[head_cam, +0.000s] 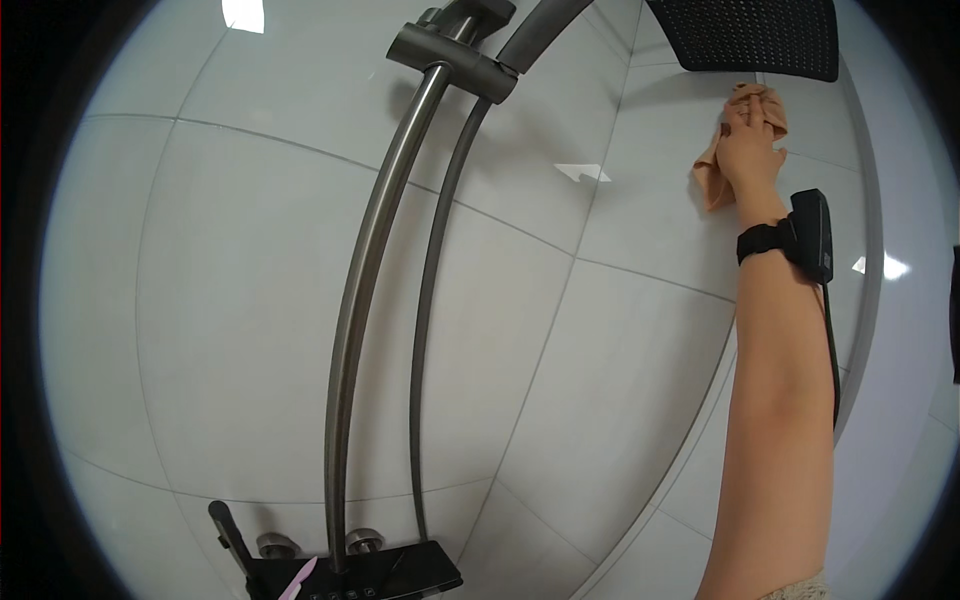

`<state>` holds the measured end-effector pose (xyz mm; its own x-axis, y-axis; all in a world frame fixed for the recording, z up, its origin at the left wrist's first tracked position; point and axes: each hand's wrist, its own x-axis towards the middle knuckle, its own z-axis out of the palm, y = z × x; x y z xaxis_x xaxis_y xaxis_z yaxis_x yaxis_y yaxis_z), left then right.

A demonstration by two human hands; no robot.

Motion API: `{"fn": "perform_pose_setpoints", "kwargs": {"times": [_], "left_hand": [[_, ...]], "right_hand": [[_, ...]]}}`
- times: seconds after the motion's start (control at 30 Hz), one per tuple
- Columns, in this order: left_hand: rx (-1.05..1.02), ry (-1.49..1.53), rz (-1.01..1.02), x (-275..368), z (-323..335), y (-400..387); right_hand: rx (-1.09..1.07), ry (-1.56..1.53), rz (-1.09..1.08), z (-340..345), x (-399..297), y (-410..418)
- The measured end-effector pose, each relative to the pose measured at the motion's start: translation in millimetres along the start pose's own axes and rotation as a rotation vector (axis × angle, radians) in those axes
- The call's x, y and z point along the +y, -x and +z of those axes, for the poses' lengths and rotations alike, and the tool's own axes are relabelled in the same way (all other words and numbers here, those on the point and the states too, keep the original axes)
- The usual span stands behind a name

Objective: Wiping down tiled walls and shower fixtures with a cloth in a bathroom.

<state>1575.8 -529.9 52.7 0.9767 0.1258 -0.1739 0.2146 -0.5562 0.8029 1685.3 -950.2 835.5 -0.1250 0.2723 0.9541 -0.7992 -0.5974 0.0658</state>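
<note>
My right hand presses an orange-tan cloth flat against the light tiled wall, with its fingers spread over the cloth. Part of the cloth bunches up above the fingertips, and a loose corner hangs down to the left of the wrist. Just above the hand is the dark rectangular rain shower head with its rows of nozzles. A black strap with a small device and a cable is worn on the right wrist. My left hand is out of view.
A metal shower riser pipe and a dark shower hose run up the wall to a holder bracket. Below is a black shower mixer shelf with a pink-handled item at it. A smooth pale vertical panel borders the right side.
</note>
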Motion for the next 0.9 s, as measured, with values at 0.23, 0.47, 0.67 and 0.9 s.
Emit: {"fn": "perform_pose_setpoints", "kwargs": {"times": [0.23, 0.47, 0.67, 0.9], "left_hand": [[-0.035, -0.001, -0.007, 25, 3, -31], [-0.044, -0.080, 0.058, 29, 14, -53], [-0.066, -0.003, 0.151, 32, 19, -75], [-0.152, -0.028, 0.079, 56, 6, -67]], "right_hand": [[-0.051, -0.193, 0.340, 12, 1, -40], [-0.238, -0.333, 0.582, 9, 4, -57], [-0.218, -0.138, 0.491, 6, 8, -63], [-0.297, -0.170, 0.436, 6, 15, -68]]}}
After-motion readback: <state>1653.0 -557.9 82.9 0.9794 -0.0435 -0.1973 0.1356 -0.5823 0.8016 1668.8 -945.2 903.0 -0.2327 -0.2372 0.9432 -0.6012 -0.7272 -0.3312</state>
